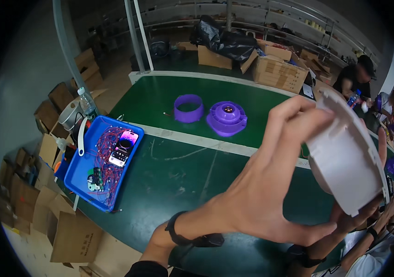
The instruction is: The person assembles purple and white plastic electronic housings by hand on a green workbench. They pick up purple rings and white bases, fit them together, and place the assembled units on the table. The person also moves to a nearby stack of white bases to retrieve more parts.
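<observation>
White plastic shell [349, 157]: held in the air over the green worktop [174, 175], well to the right of the blue tray [78, 176]. My right grip [362, 217] grasps it from the far side; most of that hand is hidden behind the piece, one finger showing past its right rim. My left grip [261, 198] is spread wide, between tray and shell: bent fingers reach the upper left rim, while the thumb stands well apart from them, near the lower end. The fingertips are blurred; I cannot tell how firmly they bear. Condition of the shell: curved, trough-like, tilted, smooth pale inner face in view, right rim stepped, a small tab projecting at the lower end. Beyond the tray and to its right, a purple ring [188, 116] and a purple housing [227, 121] sit side by side. Inside the tray: red wires [102, 141] and a lit phone [124, 148].
</observation>
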